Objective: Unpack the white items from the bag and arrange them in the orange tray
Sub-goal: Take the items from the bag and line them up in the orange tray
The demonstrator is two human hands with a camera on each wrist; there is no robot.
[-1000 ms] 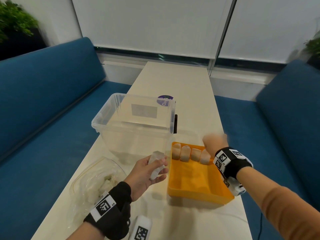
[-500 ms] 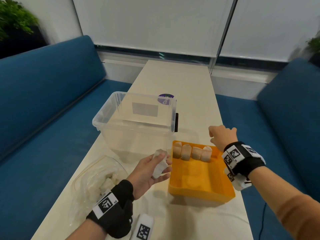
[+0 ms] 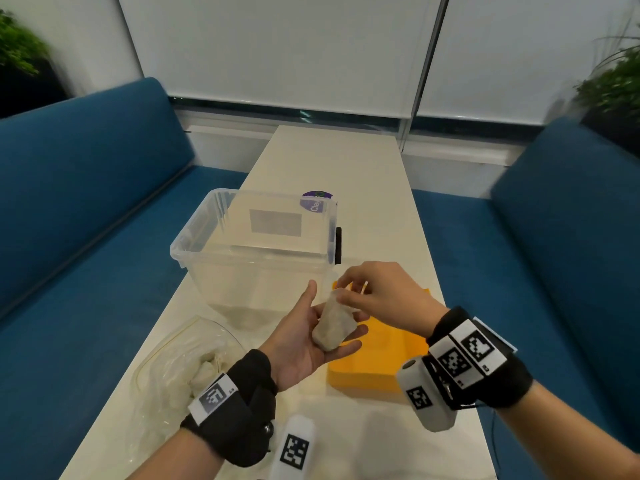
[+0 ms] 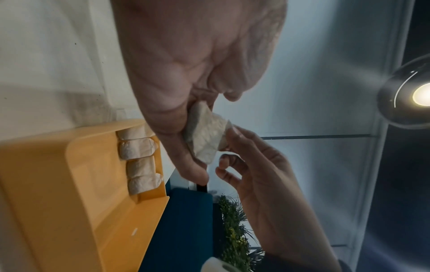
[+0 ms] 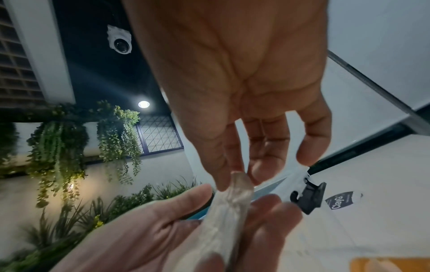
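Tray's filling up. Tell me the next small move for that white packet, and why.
Probably the right hand lifts the white packet off the left hand and sets it in the orange tray beside the four packets: it already pinches the packet's top.

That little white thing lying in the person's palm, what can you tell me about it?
The white packet is a small, soft-looking pouch, off-white and crinkled, seemingly wrapped in thin clear film. It lies tilted across the upturned palm and fingers of the left hand, above the near corner of the orange tray. The right hand pinches its upper end between thumb and fingertips. What is inside cannot be told.
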